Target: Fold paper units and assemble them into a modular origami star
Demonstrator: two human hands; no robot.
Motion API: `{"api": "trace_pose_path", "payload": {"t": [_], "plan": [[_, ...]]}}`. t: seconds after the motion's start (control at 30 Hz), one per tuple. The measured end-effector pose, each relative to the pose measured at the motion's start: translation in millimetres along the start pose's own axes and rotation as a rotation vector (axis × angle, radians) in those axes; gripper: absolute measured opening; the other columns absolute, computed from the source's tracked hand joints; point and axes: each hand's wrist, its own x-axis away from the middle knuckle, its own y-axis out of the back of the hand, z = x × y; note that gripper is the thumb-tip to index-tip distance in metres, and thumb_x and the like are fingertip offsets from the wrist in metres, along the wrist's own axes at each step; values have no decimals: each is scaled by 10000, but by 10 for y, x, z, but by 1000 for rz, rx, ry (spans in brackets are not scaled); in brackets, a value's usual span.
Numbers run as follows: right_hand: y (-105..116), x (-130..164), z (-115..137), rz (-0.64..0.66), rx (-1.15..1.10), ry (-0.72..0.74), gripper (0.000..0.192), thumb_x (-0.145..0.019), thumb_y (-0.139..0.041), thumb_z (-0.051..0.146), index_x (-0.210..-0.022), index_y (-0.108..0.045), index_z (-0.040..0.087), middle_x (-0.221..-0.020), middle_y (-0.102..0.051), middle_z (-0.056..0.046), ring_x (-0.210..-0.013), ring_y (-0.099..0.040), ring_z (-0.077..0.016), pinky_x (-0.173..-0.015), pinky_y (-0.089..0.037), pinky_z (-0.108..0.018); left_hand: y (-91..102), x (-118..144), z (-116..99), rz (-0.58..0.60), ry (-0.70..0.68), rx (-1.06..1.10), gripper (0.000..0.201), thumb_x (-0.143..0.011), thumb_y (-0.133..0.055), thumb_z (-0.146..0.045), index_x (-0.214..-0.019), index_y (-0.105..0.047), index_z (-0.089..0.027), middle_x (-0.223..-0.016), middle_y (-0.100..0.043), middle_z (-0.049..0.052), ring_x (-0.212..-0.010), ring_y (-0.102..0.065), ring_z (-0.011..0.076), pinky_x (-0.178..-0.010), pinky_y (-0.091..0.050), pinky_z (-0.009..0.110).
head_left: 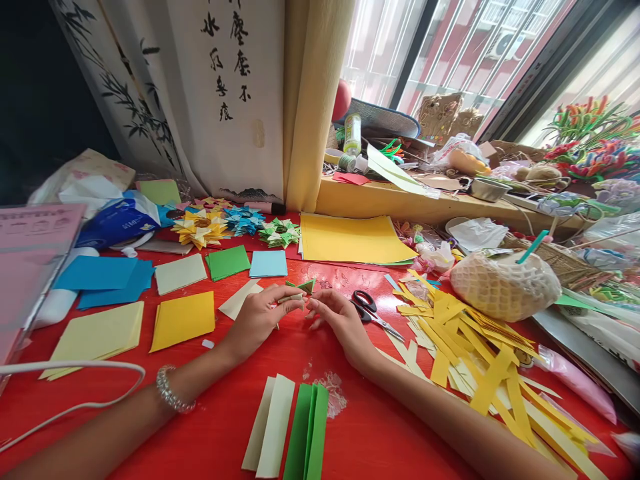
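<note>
— Paper, where is it held?
— A small folded strip of paper (291, 298) is pinched between both hands just above the red table (240, 400): the left hand (257, 317) has a narrow grip closed on its left end, the right hand (335, 317) on its right end.
— What is seen around it?
— Scissors (373, 310) are laid just right of the right hand. Yellow strips (475, 353) are heaped farther right. Cream and green folded strips (290, 427) are laid near. Coloured squares (183, 320) are spread to the left.
</note>
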Motion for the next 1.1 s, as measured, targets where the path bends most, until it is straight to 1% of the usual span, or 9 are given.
{"api": "trace_pose_path", "payload": {"t": [0.07,0.17,0.23,0.37,0.5,0.63,0.87,0.97,1.1], "plan": [[-4,-8,-23,36,20,-20,249,-747,-572,389,-900,-579,193,-812,-607,-21,-621,-578,-123,-540,-471,-233,-1,-15,1,27,23,100,224,-755,-563,-360,-894,-644,-204,-898,-660,26,-853,-583,186,-750,-443,252],[-9,0,-41,127,100,-36,248,-772,-542,386,-889,-607,177,-667,-604,-10,-562,-567,-121,-550,-462,-239,-7,-24,2,89,35,167,213,-759,-557,-360,-843,-646,-185,-795,-643,21,-737,-566,155,-657,-446,235],[-9,12,-43,140,133,-33,252,-790,-514,391,-840,-618,167,-620,-593,-9,-542,-560,-120,-547,-457,-242,-9,-22,4,98,30,139,218,-757,-554,-372,-811,-653,-186,-753,-608,16,-675,-539,137,-591,-433,223],[-10,38,-39,138,150,-28,276,-786,-507,422,-774,-606,164,-641,-599,-14,-536,-559,-120,-542,-457,-248,-7,-17,7,59,53,80,234,-743,-554,-401,-787,-655,-195,-772,-577,20,-621,-510,126,-472,-382,203],[-15,52,-37,168,169,-19,282,-784,-506,435,-749,-593,169,-591,-586,-2,-529,-555,-121,-547,-460,-250,-9,-15,1,88,69,64,239,-738,-554,-401,-752,-647,-182,-709,-581,10,-571,-478,112,-467,-375,200],[-14,39,-45,144,141,-31,295,-785,-503,437,-702,-576,164,-561,-571,-1,-478,-547,-118,-489,-445,-239,-20,-13,19,99,125,95,273,-758,-518,-430,-803,-633,-187,-581,-527,-21,-520,-454,101,-462,-369,197],[-2,17,-69,136,101,-54,287,-788,-507,421,-694,-552,154,-592,-566,-1,-458,-545,-106,-466,-438,-228,-17,-13,49,108,214,162,339,-797,-437,-467,-932,-591,-197,-526,-489,-38,-461,-442,96,-415,-357,184],[5,29,-53,172,153,-42,301,-796,-492,428,-669,-538,159,-560,-550,9,-449,-527,-100,-466,-425,-223,5,-19,12,86,169,129,325,-809,-419,-461,-873,-588,-191,-500,-466,-43,-462,-449,100,-419,-347,185],[-1,54,-17,258,244,-28,309,-816,-467,414,-644,-530,166,-571,-538,11,-469,-525,-99,-476,-408,-220,17,-26,-24,143,62,28,286,-779,-486,-434,-716,-581,-172,-642,-527,-18,-544,-456,99,-450,-362,183]]}}
